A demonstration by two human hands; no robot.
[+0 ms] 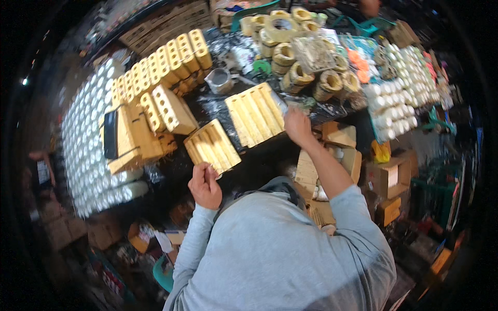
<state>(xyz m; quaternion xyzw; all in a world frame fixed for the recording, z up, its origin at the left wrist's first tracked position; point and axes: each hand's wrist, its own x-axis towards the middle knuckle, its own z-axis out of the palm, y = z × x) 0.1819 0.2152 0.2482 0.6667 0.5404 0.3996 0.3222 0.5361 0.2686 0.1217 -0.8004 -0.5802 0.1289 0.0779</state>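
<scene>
Two yellow grooved mould halves lie with their channels facing up in front of me. My left hand [206, 187] is closed at the near corner of the smaller-looking left half [211, 145], thumb and fingers pinching its edge. My right hand [298, 127] is closed beside the right half [255, 115]. From that fist a grey, flat, blade-like strip [278, 99] runs along the half's right edge; its grip is hidden by my fingers. Behind the halves stands a grey metal jug [220, 81]. To their left, a closed yellow mould block [175, 110] with a row of holes leans over.
More yellow blocks [171, 59] stand in a row at the back left, near a strapped yellow block [136, 132] and rows of white cylinders [88, 140]. Yellowish round moulds [298, 78], a tape roll [281, 26] and white pieces [391, 106] fill the right. Cardboard boxes [389, 179] stand below.
</scene>
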